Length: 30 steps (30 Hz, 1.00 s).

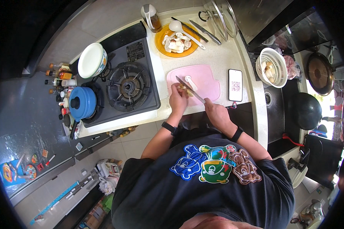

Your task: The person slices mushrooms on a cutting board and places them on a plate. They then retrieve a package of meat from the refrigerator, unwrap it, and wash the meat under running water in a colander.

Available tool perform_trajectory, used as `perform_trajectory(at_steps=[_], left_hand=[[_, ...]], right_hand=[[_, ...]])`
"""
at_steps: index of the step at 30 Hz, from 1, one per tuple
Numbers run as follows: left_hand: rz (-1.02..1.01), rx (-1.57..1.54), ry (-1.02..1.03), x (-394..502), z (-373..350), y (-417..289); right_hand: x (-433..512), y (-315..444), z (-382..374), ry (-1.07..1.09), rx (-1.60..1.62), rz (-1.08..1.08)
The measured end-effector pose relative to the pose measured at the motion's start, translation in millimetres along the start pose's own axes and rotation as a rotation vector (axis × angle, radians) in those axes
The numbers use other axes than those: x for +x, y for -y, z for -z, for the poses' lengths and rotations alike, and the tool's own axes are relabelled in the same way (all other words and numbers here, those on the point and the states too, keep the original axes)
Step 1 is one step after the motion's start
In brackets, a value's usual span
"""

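Observation:
On a pink cutting board, my left hand pinches a piece of mushroom, partly hidden by the fingers and the blade. My right hand grips the handle of a kitchen knife. Its blade slants across the board, tip pointing away to the left, against or just above the mushroom piece. A pale mushroom slice lies just beyond the blade. Farther back, an amber plate holds a heap of sliced mushrooms, with a white ladle resting across it.
A phone lies right of the board. Left is a gas stove with a blue lidded pot and a white bowl. Behind are another knife and an oil jug. A white colander with mushrooms stands by the sink.

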<state>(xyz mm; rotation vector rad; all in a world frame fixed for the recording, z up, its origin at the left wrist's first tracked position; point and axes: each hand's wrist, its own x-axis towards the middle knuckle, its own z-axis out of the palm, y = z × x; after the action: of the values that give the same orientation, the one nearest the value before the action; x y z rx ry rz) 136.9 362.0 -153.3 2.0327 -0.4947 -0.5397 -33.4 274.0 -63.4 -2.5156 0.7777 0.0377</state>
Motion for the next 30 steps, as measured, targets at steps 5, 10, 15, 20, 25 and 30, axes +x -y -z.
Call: perform_trajectory(at_steps=[5,10,15,20,25,30], left_hand=[[0.014,0.014,0.003,1.5,0.0,-3.9],[0.079,-0.062,0.050,3.2,0.5,-3.7],[0.013,-0.018,0.022,2.7,0.3,3.2],[0.009,-0.056,0.035,2.7,-1.1,9.0],[0.003,-0.026,0.025,3.1,-1.5,6.3],[0.007,-0.023,0.020,2.3,-1.6,2.8]], right_hand=[[9.3,-5.6,-19.1,0.023,-0.031,0.011],[25.9,-2.0,-39.9,-0.085,0.091,-0.008],[18.2,-0.1,-21.3,-0.128,0.145,-0.059],[5.4,4.7,-5.0,-0.042,0.088,-0.059],[2.5,5.7,-2.4,-0.029,0.046,-0.046],[-1.3,6.4,0.3,-0.028,0.028,-0.043]])
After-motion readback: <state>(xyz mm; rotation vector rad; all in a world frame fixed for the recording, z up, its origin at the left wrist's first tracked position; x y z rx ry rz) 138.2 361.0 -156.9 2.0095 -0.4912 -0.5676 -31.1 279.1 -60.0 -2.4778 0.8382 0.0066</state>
